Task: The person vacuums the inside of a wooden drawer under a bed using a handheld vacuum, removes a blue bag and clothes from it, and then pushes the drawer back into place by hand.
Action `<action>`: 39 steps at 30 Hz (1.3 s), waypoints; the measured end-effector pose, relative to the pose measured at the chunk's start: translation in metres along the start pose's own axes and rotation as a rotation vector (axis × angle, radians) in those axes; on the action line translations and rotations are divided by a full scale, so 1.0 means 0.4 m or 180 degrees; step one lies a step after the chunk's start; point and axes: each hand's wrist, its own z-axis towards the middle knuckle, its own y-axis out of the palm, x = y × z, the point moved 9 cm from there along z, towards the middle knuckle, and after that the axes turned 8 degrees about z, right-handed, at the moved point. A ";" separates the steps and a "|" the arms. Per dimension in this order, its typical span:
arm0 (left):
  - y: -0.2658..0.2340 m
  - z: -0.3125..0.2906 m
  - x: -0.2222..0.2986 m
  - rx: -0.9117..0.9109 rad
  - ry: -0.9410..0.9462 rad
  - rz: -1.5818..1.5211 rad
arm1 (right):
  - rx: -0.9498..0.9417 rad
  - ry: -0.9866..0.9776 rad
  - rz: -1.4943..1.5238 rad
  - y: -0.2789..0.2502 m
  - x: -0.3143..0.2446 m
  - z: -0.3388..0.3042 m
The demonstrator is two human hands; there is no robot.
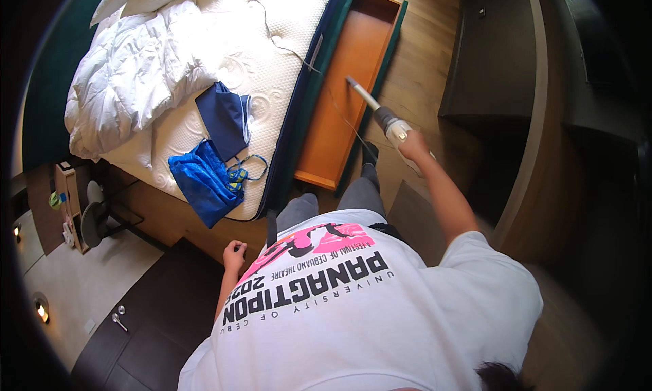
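Note:
A handheld vacuum cleaner (396, 127), white and grey with a narrow nozzle, is gripped by my right hand (415, 146) around its body. Its nozzle tip points over a pulled-out drawer (353, 55) with an orange-brown wooden inside and a dark green front. The nozzle looks raised over the drawer; I cannot tell whether it touches. A thin cord (343, 116) crosses from the bed over the drawer. My left hand (235, 253) hangs low beside my body near the bed's corner, its fingers curled in. Whether they hold anything small is hidden.
A bed with a bare white mattress (272, 119) bears a crumpled white duvet (142, 78), a folded navy cloth (224, 116) and a blue bag (207, 180). Dark cabinets (489, 58) line the right side. A dark door (146, 330) and a chair (93, 214) are at left.

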 end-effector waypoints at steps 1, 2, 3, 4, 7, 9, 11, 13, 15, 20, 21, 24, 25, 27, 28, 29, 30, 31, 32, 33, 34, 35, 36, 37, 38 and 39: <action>-0.024 0.014 -0.027 0.0040 0.0169 -0.0062 | 0.0157 0.0194 0.0136 0.020 0.004 0.004; -0.047 0.024 -0.062 0.0057 0.0246 -0.0069 | 0.0326 0.0291 0.0310 0.032 -0.018 0.002; -0.071 0.030 -0.085 0.0029 0.0201 -0.0036 | 0.0504 0.0403 0.0488 0.041 -0.038 -0.002; -0.092 0.036 -0.108 0.0001 0.0156 -0.0004 | 0.0684 0.0511 0.0663 0.051 -0.058 0.000; -0.140 0.065 -0.196 -0.0110 0.0121 0.0140 | 0.0345 0.0883 0.1079 0.150 -0.112 0.049; -0.166 0.085 -0.253 -0.0199 -0.0173 0.0033 | 0.0269 0.1144 0.1674 0.200 -0.172 0.032; -0.180 0.103 -0.281 -0.0177 -0.0229 -0.0123 | 0.0588 0.1370 0.2344 0.257 -0.199 0.022; -0.180 0.113 -0.280 -0.0262 -0.0272 -0.0282 | 0.0854 0.1640 0.3160 0.365 -0.179 0.038; -0.182 0.088 -0.280 -0.0333 -0.0293 -0.0352 | 0.0642 0.1857 0.3924 0.365 -0.311 -0.073; -0.144 0.078 -0.179 -0.0736 -0.0274 -0.0475 | 0.0893 0.1452 0.3121 0.369 -0.263 0.071; -0.143 0.069 -0.151 -0.0770 -0.0277 -0.0500 | 0.0866 0.1365 0.2902 0.358 -0.253 0.120; -0.144 0.025 -0.038 -0.1087 -0.0564 -0.0944 | 0.0591 0.1129 0.2509 0.296 -0.257 0.218; -0.139 0.003 0.033 -0.1306 -0.0628 -0.1566 | 0.0586 0.1051 0.2412 0.261 -0.259 0.243; -0.161 -0.061 0.301 -0.1804 0.0110 -0.2558 | 0.0521 0.0924 0.2206 0.215 -0.249 0.285; -0.169 -0.103 0.443 -0.2123 0.0419 -0.2978 | 0.0455 0.0884 0.2089 0.204 -0.237 0.299; -0.179 -0.142 0.586 -0.2445 0.0743 -0.3391 | 0.0398 0.0849 0.1974 0.199 -0.222 0.311; -0.183 -0.185 0.716 -0.2871 0.1165 -0.3433 | 0.0376 0.0697 0.1723 0.197 -0.210 0.311; -0.178 -0.216 0.817 -0.3075 0.1742 -0.3340 | 0.0370 0.0544 0.1477 0.196 -0.191 0.295; -0.173 -0.266 0.931 -0.3594 0.1984 -0.3305 | 0.0348 0.0386 0.1231 0.200 -0.172 0.278; -0.159 -0.316 1.022 -0.4268 0.2213 -0.3381 | 0.0467 0.0262 0.1102 0.193 -0.144 0.259; -0.146 -0.369 1.106 -0.4768 0.2403 -0.3403 | 0.0552 0.0107 0.0986 0.193 -0.130 0.240; -0.137 -0.428 1.181 -0.5278 0.2562 -0.3475 | 0.0644 -0.0056 0.0864 0.187 -0.125 0.226; -0.139 -0.482 1.253 -0.5828 0.2672 -0.3575 | 0.0757 -0.0061 0.0918 0.175 -0.108 0.212; -0.145 -0.527 1.317 -0.6320 0.2673 -0.3716 | 0.0870 -0.0078 0.0982 0.161 -0.099 0.202; -0.141 -0.575 1.372 -0.6816 0.2635 -0.3833 | 0.0976 -0.0096 0.1051 0.149 -0.094 0.206; -0.144 -0.618 1.417 -0.7258 0.2532 -0.3959 | 0.0875 0.0067 0.1152 0.144 -0.090 0.221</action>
